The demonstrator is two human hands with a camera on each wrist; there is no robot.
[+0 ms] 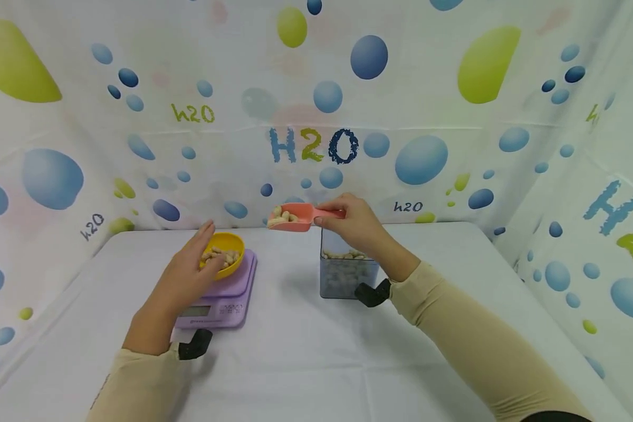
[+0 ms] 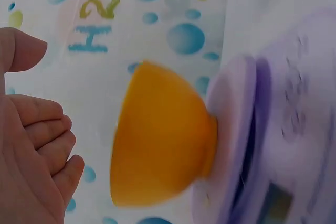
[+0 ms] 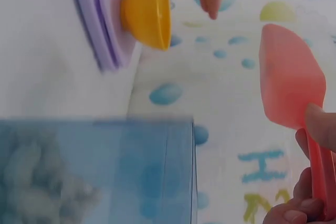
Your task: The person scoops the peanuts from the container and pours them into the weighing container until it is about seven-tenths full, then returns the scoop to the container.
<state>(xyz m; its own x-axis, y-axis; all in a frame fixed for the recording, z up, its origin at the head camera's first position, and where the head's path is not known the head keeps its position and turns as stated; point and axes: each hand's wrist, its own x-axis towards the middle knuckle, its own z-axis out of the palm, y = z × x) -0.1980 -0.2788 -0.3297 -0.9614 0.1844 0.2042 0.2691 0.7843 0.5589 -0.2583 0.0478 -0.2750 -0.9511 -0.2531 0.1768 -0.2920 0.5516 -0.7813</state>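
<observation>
My right hand (image 1: 354,225) grips the handle of a pink scoop (image 1: 302,218), held level above the table with several peanuts (image 1: 283,217) in its bowl. Below that hand stands a clear square container (image 1: 348,278) partly filled with peanuts. My left hand (image 1: 187,275) is raised beside a yellow bowl (image 1: 231,239), its fingers extended and holding nothing. In the left wrist view the palm (image 2: 31,156) is apart from the bowl's rim. Peanuts lie in the bowl, which sits on a purple kitchen scale (image 1: 232,308).
A white cloth covers the table (image 1: 295,351). Behind it hangs a white curtain (image 1: 232,70) printed with blue and green dots and lettering. Black wrist mounts (image 1: 371,293) stick out from both sleeves.
</observation>
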